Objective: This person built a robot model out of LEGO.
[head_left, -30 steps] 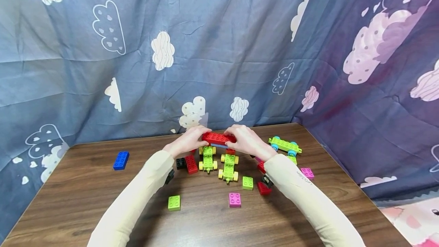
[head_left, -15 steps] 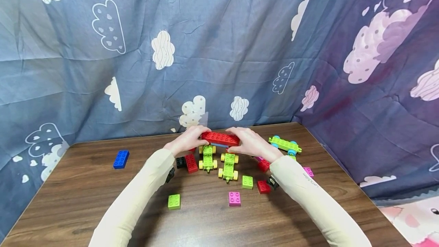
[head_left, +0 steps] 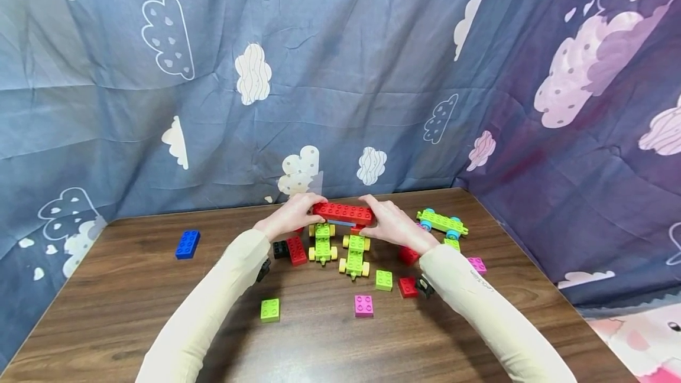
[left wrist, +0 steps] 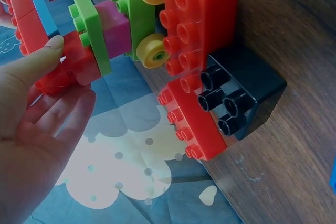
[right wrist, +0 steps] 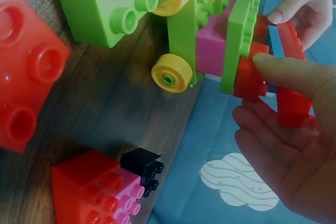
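Both hands meet near the far edge of the worktop [head_left: 133, 288], each pinching one end of a long red brick [head_left: 343, 213]. The left hand [head_left: 289, 217] has its thumb and fingers curled on the brick's left end; the right hand [head_left: 391, 223] grips the right end the same way. The brick sits on top of a small stacked build, held just above two green wheeled chassis [head_left: 323, 244] with yellow wheels. In the right wrist view a blue plate [right wrist: 274, 41] shows beneath the red brick, and under that a smaller red block [right wrist: 247, 74], a green plate [right wrist: 236, 45] and a pink block [right wrist: 212, 51] that join to a chassis.

The stack looks tall and narrow on wheeled bases, so uneven pressure from one hand could likely tip it or roll a chassis away. If the studs are not lined up, pressing down may pop the lower pieces apart.

Loose bricks lie about: a blue brick [head_left: 188, 244] towards the left edge, a green square brick [head_left: 270, 310] and a pink square brick [head_left: 364, 305] nearer the person, a black block [left wrist: 241, 95] beside a red brick [left wrist: 197, 24].
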Demonstrator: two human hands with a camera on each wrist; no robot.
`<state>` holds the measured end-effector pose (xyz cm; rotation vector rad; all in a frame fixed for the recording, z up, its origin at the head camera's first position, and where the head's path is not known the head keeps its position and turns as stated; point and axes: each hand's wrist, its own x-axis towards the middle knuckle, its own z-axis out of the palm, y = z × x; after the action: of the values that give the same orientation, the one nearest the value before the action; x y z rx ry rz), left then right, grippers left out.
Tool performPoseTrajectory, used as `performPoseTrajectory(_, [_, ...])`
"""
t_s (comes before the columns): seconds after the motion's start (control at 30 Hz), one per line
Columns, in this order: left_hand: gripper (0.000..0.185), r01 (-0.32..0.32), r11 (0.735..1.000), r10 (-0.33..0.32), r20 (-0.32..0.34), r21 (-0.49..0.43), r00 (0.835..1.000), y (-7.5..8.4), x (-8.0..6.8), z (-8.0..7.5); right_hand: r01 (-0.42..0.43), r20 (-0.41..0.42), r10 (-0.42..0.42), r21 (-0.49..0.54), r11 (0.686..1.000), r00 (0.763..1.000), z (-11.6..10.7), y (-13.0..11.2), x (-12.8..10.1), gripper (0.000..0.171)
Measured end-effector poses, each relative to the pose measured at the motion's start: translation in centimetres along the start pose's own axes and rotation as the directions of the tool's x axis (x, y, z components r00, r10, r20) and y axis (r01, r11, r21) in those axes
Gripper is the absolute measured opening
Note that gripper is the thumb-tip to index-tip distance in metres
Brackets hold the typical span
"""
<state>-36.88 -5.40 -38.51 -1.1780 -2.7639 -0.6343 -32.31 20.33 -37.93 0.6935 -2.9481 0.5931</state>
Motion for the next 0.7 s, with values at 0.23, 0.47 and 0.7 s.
performPoseTrajectory(0.23, [0.033,-0.006,1.0,0.006,-0.017,0.003,1.0,0.37,-0.04,0.09,0.007,-0.023,-0.006,0.031,0.999,1.0,-0.04,0.71,0.04,0.069])
performPoseTrajectory(0.47, [0.034,0.027,1.0,-0.026,-0.022,0.003,0.999,0.48,-0.12,0.19,0.09,-0.016,-0.089,0.057,0.994,0.996,-0.41,0.95,0.11,0.056])
performPoseTrajectory(0.7, [0.037,0.052,0.999,-0.052,-0.01,0.009,0.999,0.39,-0.39,0.15,0.111,-0.035,-0.112,-0.014,0.994,0.993,0.04,0.97,0.7,0.045])
